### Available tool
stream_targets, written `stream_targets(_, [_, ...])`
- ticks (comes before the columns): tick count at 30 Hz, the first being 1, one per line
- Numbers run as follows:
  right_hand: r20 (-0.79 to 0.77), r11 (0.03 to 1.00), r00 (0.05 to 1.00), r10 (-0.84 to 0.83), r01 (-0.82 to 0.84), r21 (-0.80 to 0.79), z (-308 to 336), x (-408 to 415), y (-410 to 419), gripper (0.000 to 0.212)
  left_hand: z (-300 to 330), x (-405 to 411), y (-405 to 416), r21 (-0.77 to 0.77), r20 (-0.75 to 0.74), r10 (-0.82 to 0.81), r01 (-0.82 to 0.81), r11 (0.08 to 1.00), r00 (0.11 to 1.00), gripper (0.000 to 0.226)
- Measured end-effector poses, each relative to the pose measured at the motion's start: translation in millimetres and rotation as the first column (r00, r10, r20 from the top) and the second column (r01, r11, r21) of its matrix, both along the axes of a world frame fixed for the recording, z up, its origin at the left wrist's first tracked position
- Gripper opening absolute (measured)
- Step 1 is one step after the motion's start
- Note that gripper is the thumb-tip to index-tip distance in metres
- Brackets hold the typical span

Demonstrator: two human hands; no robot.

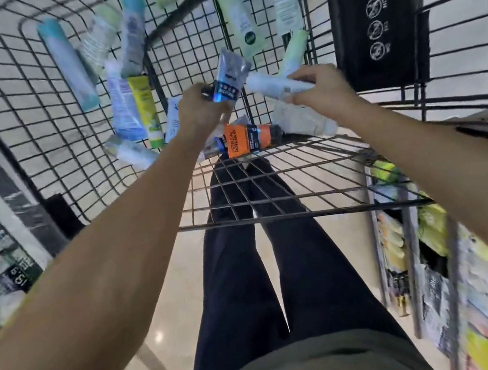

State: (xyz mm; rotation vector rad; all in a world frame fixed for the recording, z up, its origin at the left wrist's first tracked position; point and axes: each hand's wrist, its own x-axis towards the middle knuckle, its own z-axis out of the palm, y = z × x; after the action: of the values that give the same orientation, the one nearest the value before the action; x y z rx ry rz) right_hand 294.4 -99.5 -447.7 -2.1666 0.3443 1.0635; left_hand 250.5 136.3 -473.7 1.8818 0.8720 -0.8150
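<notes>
The main risk is a drop. The silver-grey plastic tube with a dark blue label (230, 74) is held only at its lower end, so most of its length sticks up and away past the fingers. If the hold loosens or the tube knocks against something, it could tip out. The white plastic tube (274, 84) points left towards it, and the two tips are close enough that they might bump. Either one, let go carelessly, could land on the orange-and-black tube (244, 138) lying just below. It could also slide towards the near edge of the black wire shopping cart (305, 214), where the mesh gaps are wide. The picture is blurred, so how firm the contact is cannot be judged.

Both forearms reach forward and meet over the near part of the cart. The left hand (200, 108) is curled around the base of the silver-grey tube, knuckles up, with the tube angled up and to the right. The right hand (320, 88) is clamped around the white tube near its right end, fingers wrapped over the top and thumb beneath, with the tube lying almost level. Both tubes are in the air above the cart floor. Further in, a yellow-green tube (146, 110) and other pale tubes lie scattered to the left and far side.
</notes>
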Motion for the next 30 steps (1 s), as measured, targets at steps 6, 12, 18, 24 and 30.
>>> stream_targets(6, [0.024, 0.955, 0.968, -0.252, 0.244, 0.169, 88.4, 10.1, 0.2, 0.045, 95.6, -7.2, 18.6, -0.181, 0.055, 0.305, -0.291, 0.939, 0.951, 0.035])
stream_targets(12, [-0.079, 0.718, 0.85, -0.521, 0.486, 0.498, 186.1, 13.5, 1.6, 0.037, 207.6, -12.3, 26.7, -0.341, 0.141, 0.446, -0.379, 0.86, 0.884, 0.048])
stream_targets(18, [-0.255, 0.294, 0.781, -0.571, 0.484, 0.824, 288.8, 1.8, 16.6, 0.063, 306.1, -22.9, 18.9, -0.43, 0.289, 0.483, -0.339, 0.837, 0.827, 0.041])
stream_targets(24, [-0.351, 0.059, 0.739, -0.575, 0.466, 0.883, 359.8, -13.8, 34.3, 0.059, 367.5, -34.1, 10.5, -0.539, 0.376, 0.511, -0.266, 0.799, 0.773, 0.049])
stream_targets(30, [-0.353, 0.004, 0.698, -0.623, 0.455, 0.891, 398.0, -44.3, 41.8, 0.074, 408.3, -44.3, 8.9, -0.65, 0.339, 0.5, -0.186, 0.737, 0.797, 0.025])
